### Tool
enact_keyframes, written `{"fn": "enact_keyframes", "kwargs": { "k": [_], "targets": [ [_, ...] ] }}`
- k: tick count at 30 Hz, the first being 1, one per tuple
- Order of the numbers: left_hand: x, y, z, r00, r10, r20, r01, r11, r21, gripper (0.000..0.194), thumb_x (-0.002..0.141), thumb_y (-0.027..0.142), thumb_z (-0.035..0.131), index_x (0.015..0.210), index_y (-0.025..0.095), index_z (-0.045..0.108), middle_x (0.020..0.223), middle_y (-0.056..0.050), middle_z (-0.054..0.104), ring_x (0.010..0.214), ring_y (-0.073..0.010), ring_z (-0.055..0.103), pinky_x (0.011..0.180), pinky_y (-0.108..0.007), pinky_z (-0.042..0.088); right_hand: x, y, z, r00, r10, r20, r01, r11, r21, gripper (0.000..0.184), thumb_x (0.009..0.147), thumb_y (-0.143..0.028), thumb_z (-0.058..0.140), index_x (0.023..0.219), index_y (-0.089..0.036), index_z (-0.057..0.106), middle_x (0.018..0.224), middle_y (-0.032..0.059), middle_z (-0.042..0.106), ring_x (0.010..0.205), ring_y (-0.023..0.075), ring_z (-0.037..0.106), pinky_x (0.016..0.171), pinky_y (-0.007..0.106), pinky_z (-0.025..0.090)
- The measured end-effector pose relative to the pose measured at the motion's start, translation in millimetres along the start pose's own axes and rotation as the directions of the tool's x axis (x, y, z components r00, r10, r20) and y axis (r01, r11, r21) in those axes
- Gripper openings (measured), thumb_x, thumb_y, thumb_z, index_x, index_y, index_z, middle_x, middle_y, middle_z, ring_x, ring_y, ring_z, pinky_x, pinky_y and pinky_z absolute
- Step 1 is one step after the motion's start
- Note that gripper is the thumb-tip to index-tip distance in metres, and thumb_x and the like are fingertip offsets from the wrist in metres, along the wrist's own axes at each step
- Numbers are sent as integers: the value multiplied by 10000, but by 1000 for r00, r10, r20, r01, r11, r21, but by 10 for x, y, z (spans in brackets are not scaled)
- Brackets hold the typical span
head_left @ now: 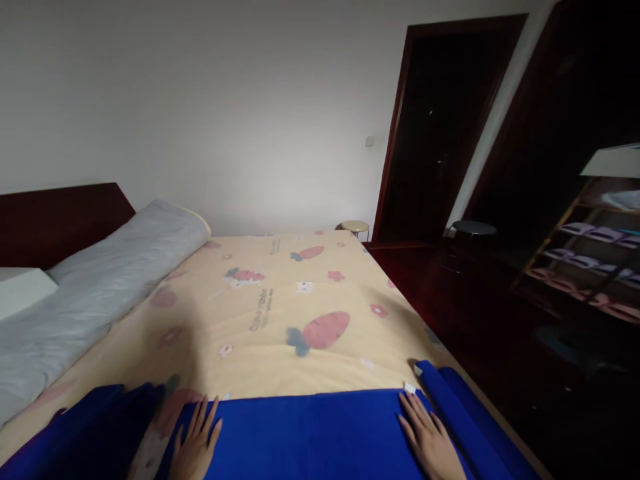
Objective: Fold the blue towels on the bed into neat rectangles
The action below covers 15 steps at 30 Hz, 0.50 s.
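Observation:
A blue cloth (310, 433) lies spread flat on the bed near me, its far edge running nearly straight across. My left hand (196, 440) rests on the cloth's far left corner, fingers stretched out. On the far right corner lies my right hand (429, 437), flat with fingers apart, beside a small white tag (409, 387). Just right of it sits a rolled or folded blue cloth (465, 420) along the bed's edge. A crumpled dark blue cloth (90, 427) is left of my left hand.
The bed has a yellow sheet (280, 293) printed with carrots and rabbits. A long grey pillow (115, 287) lies before the dark headboard (60, 213). Past the bed are a round stool (355, 227), a dark stool (474, 229), a door (445, 133) and a shoe rack (590, 253).

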<state>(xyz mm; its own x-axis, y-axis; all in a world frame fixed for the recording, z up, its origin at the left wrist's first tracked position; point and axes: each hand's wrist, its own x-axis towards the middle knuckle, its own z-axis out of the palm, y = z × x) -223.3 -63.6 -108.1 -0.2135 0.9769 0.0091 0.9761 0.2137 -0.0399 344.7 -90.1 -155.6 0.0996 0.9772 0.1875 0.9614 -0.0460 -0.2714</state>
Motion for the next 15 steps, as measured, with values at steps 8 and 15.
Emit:
{"fn": "enact_keyframes", "kwargs": {
  "k": [8, 15],
  "targets": [
    [-844, 1706, -3, 828, 506, -243, -542, 832, -116, 597, 954, 252, 312, 1508, 285, 91, 1572, -8, 289, 1443, -199, 312, 1166, -434, 315, -419, -1654, 193, 942, -336, 10, 324, 916, 237, 512, 987, -412, 342, 1488, -312, 306, 1540, 18, 334, 1416, 232, 346, 1143, 447, 347],
    [-1039, 444, 419, 975, 211, -68, -219, 968, -126, 518, 948, 399, 292, 1465, 365, 302, 1540, 15, 367, 1407, -255, 370, 1104, -519, 397, -939, -971, 100, 984, -176, 32, 168, 970, 174, 558, 949, -522, 396, 1467, -318, 345, 1535, 7, 332, 1400, 263, 370, 1141, 478, 356]
  ]
}}
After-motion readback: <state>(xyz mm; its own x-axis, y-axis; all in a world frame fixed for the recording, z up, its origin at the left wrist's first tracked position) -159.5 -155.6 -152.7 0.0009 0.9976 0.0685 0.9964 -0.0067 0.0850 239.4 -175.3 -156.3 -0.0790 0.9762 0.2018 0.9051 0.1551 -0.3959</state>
